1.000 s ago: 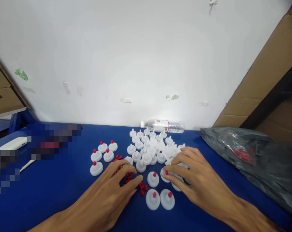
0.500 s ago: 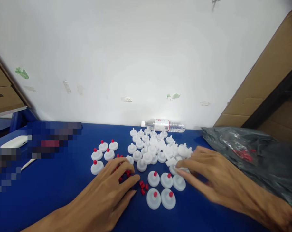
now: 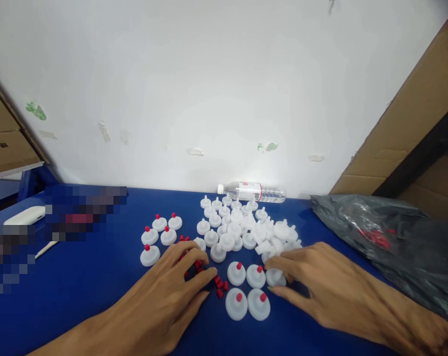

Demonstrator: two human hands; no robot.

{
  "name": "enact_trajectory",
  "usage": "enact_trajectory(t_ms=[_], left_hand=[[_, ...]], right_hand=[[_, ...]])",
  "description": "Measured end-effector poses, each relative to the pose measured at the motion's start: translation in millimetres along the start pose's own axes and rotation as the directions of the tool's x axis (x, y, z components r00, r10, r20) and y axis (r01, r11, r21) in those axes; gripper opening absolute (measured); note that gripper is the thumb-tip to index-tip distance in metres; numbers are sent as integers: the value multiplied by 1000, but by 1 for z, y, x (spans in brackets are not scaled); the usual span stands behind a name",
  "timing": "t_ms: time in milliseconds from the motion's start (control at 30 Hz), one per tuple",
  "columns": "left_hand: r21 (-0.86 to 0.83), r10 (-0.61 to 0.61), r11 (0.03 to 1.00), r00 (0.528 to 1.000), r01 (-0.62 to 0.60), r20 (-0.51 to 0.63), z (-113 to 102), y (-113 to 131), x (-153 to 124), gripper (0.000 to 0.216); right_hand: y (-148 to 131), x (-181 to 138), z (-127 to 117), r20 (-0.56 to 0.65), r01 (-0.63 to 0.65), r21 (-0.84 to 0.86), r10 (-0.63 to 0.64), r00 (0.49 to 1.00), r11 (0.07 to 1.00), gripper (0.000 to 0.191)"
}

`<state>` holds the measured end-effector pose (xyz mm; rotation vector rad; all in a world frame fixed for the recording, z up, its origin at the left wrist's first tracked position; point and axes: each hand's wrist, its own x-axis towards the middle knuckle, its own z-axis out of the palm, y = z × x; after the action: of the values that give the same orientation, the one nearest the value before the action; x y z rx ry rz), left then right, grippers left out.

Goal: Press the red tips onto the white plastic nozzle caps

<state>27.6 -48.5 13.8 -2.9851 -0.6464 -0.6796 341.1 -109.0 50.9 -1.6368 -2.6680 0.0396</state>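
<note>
My right hand (image 3: 308, 279) is at a white spouted lid (image 3: 276, 278) without a red cap, its thumb and forefinger on either side of the rim. Beside it, several white lids with red caps on their spouts (image 3: 236, 303) stand on the blue table. Over a small pile of loose red caps (image 3: 219, 283) hangs my left hand (image 3: 179, 291), fingers loosely bent and apart, with nothing visible in it. Its fingers hide part of that pile. Farther back lies a heap of uncapped white spouted lids (image 3: 234, 228).
Another group of red-capped lids (image 3: 150, 255) stands at the left. A water bottle (image 3: 253, 191) lies against the wall. To the right is a dark plastic bag (image 3: 405, 227) with a clear bag of red caps (image 3: 375, 238) on it. Cardboard (image 3: 390, 128) rises behind.
My right hand has moved down and toward me from the edge of the heap to the uncapped lid. My left hand has stayed nearly still over the red caps.
</note>
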Motion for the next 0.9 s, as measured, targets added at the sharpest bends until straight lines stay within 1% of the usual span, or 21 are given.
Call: enact_trajectory(t_ms=[100, 233, 333, 433, 567, 733, 833, 900], left_hand=[[17, 8, 1000, 1000, -8, -13, 2, -2, 1, 31], [6, 4, 1000, 999, -4, -34, 1, -2, 2, 23], [-8, 20, 1000, 999, -21, -39, -3, -3, 2, 18], [28, 45, 999, 998, -44, -50, -4, -5, 0, 18], [22, 65, 998, 995, -63, -71, -1, -9, 1, 20], [-19, 79, 996, 991, -82, -108, -2, -8, 2, 19], [-49, 82, 995, 989, -88, -123, -5, -7, 2, 18], [-24, 86, 996, 983, -91, -160, -7, -6, 1, 22]], right_hand=[[1, -1, -2, -33, 34, -17, -34, 999, 999, 23], [2, -3, -8, -189, 60, -50, -69, 980, 997, 24], [2, -4, -10, -340, 104, -113, -137, 930, 988, 27], [1, -3, -8, -451, 162, -151, -214, 867, 975, 28], [-4, -1, -5, -514, 207, -151, -255, 819, 967, 24], [-11, 0, -4, -543, 255, -122, -279, 792, 959, 22], [-13, 1, -3, -557, 246, -167, -297, 776, 955, 25], [-14, 2, -2, -557, 239, -186, -303, 773, 953, 26]])
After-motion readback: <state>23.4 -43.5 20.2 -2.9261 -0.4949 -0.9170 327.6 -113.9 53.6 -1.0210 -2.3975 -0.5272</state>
